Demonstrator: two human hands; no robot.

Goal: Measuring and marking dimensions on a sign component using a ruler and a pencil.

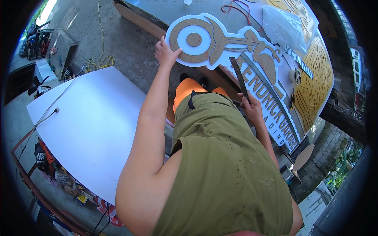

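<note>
A white cutout sign (217, 39) with brown paper-faced shapes, including a large ring like a front wheel, lies over the near edge of the work table. My left hand (167, 54) grips the ring's outer left rim, thumb on top and fingers round the edge. In my right hand (252, 108) is a long, flat, dark flat file (238, 76), held by its lower end. The file points up and away, its tip close to the sign's lower edge. Raised brown letters (271, 106) on a white backing run down the right side, beyond my right hand.
Gold cutout pieces (314, 84), a clear plastic bag (282, 27), a roll of tape (295, 76) and a red cord (238, 7) lie on the table (157, 10). To my left is a large white sheet (90, 122) with a cable across it. A yellow cord (100, 63) is on the concrete floor.
</note>
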